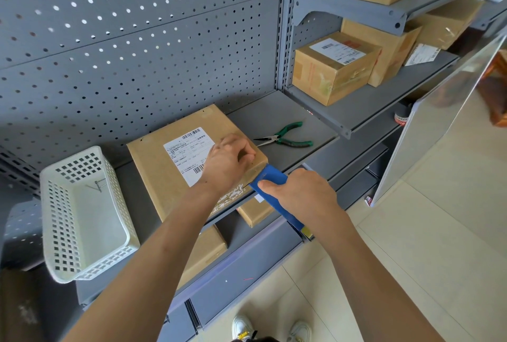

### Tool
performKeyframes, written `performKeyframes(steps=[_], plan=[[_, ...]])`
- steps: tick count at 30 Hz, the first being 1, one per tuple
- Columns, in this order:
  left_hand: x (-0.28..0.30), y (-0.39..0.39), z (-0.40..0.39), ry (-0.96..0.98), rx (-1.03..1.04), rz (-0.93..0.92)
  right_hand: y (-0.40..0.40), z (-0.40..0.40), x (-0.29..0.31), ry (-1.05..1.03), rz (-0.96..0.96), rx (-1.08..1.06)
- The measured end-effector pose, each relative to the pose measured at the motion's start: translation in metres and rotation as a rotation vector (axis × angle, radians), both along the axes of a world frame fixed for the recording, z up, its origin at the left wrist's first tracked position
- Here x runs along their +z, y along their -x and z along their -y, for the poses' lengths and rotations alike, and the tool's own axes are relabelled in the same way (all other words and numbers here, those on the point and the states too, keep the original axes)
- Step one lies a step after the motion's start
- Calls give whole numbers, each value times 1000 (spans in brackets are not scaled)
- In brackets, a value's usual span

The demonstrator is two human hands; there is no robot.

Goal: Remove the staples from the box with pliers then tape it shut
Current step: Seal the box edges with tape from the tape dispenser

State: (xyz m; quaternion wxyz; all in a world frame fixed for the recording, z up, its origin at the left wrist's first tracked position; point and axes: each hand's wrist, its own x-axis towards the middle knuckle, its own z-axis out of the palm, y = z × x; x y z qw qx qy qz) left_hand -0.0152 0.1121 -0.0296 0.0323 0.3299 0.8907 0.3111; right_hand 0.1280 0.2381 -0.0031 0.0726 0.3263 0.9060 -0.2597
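Head view: barcoded label [189,153] on box [153,174]

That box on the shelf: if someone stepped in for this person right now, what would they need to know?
Left hand: fingers curled, pressing down on the box at its right end.
Right hand: grips the blue tape dispenser, held against the box's near right edge.
Pliers: set down on the shelf right of the box, in neither hand.
White basket: left of the box.
Done: stapling work appears over.
Left: run the tape across the box and cut it.
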Motion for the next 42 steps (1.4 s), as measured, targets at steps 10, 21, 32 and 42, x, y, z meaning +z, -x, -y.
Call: performKeyframes(steps=[10,21,32,42], plan=[[1,1,-1,-12,32,28,-13,-3,-12,-57,14,-5],[9,1,-1,-40,85,89,-31,-17,-43,105,-160,-111],[22,-7,3,-53,113,135,-35,-17,-45,206,-468,-42],[53,-33,32,-294,-53,457,-41,-8,-40,296,-595,81]])
